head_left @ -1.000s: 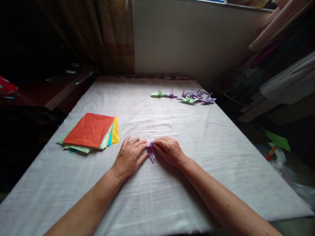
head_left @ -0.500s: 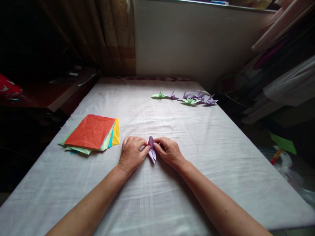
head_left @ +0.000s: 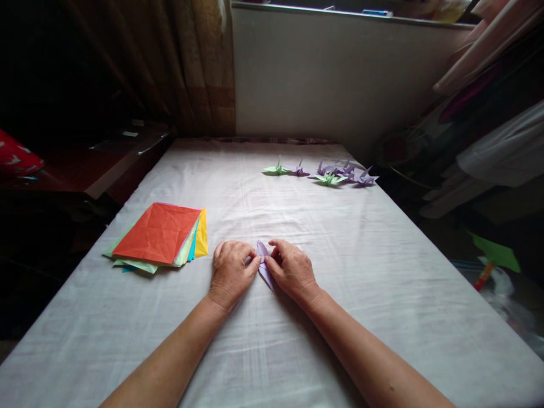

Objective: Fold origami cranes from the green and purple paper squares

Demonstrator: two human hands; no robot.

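Observation:
A small folded piece of purple origami paper [head_left: 265,273] lies on the cloth between my hands, narrow and pointed at both ends. My left hand [head_left: 233,268] pinches its left edge between thumb and forefinger. From the other side, my right hand [head_left: 294,268] has its thumb on the paper's right edge, with the forefinger curled just above. The fingers cover part of the paper's middle.
Left of my hands sits a stack of coloured paper sheets [head_left: 157,235], a red one on top. Several folded paper cranes, green [head_left: 328,179] and purple [head_left: 364,178], stand at the far right of the cloth-covered table [head_left: 238,192]. A curtain [head_left: 204,68] hangs behind.
The purple paper's lower tip has swung slightly right, and its folded layers look narrower now. My right forefinger has lifted a little off the paper. The whole view has shifted slightly.

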